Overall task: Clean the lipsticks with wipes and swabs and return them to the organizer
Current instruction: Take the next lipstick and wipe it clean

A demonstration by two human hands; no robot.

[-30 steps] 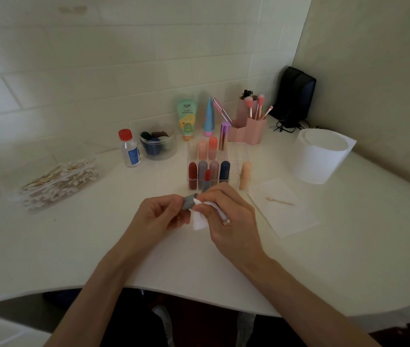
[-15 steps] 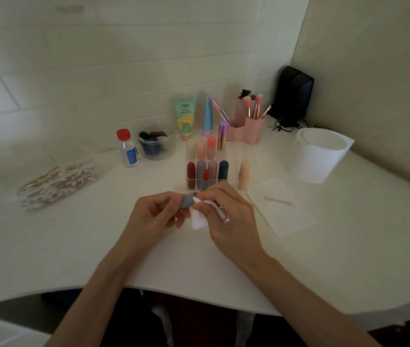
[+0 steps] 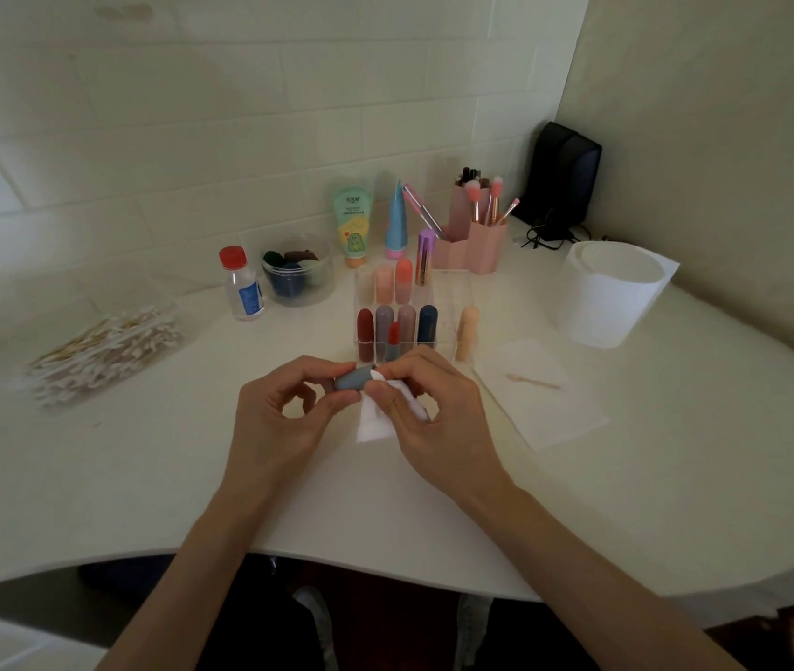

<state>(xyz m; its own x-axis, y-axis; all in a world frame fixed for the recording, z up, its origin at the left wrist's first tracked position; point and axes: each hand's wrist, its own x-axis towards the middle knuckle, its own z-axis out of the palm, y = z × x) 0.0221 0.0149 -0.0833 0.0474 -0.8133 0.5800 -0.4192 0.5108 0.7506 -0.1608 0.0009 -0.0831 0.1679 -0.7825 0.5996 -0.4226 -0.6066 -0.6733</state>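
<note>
- Fingertips (image 3: pixel 334 368) of the left hand (image 3: pixel 283 423) pinch a grey lipstick tube (image 3: pixel 353 378) between thumb and forefinger. The other fingers curl loosely underneath. I read the tube as lying nearly level, just above the tabletop.
- On the right hand (image 3: pixel 443 423), thumb and forefinger are closed on a white wipe (image 3: pixel 374 423), pressed against the tube's right end. The wipe's loose corner hangs down between the two hands.
- Just beyond the knuckles stands the clear organizer (image 3: pixel 441 295). It holds dark red, grey, mauve and navy lipsticks in the front row and peach and coral ones behind.
- An uncapped red lipstick (image 3: pixel 392 337) stands at its near wall, and I cannot tell which compartment it is in. A peach lipstick (image 3: pixel 466 334) stands upright at the right end.
- To the right, near the right hand but apart from it, a tissue sheet (image 3: pixel 554 414) lies flat with a used swab (image 3: pixel 533 381) on it. A white paper roll (image 3: pixel 613 302) stands beyond.
- To the left, a pile of cotton swabs (image 3: pixel 104 351) sits well apart, with a wide stretch of white tabletop between it and the left hand.
- Along the back wall I see a red-capped bottle (image 3: pixel 241 285), a clear jar (image 3: pixel 295 280), a green tube (image 3: pixel 353 225), a blue tube (image 3: pixel 397 220) and a pink brush holder (image 3: pixel 477 247).
- The table's near edge (image 3: pixel 385 569) curves beneath both forearms.
</note>
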